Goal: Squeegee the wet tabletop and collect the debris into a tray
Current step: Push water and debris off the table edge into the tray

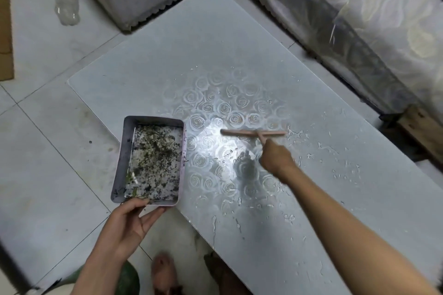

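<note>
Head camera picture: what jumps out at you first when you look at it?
The tray, full of dark speckled debris, stands out at the left edge of the tabletop, held by the left hand. Just right of it, a bright glare shines on the wet, rose-patterned surface, where the right hand grips a pink squeegee.

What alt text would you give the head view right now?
The right hand holds a pink squeegee on the wet, rose-patterned tabletop, while the left hand holds a tray of dark debris at the table's edge.
</note>
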